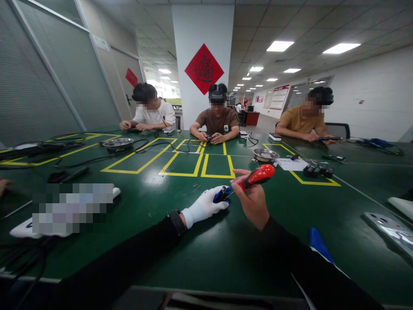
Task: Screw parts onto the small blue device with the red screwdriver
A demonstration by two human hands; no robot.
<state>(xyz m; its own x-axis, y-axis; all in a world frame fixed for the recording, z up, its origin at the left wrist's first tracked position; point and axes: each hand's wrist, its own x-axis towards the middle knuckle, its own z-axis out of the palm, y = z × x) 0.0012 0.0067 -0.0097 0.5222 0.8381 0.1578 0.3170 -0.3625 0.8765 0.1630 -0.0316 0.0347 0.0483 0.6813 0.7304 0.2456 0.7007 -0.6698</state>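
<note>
My left hand [203,207], in a white glove with blue on its finger side, is closed around a small black part [221,195] with a shiny metal round end pointing up. Bare, my right hand [255,206] grips a red and black screwdriver [260,174] by its handle. The handle tilts up to the right, and the thin shaft runs down-left to the black part. Whether the tip touches it is hidden by the gloved fingers. A few tiny screws or similar bits [197,187] lie on the green table [155,258] just beyond my left hand.
Metal bowls [266,156] stand farther back, one beside a white paper [292,164] and several black parts [318,170]. A partly blurred white object [115,193] and cables lie left. At right are a blue-and-white glove [320,246] and silver plate [389,232]. Three people sit opposite.
</note>
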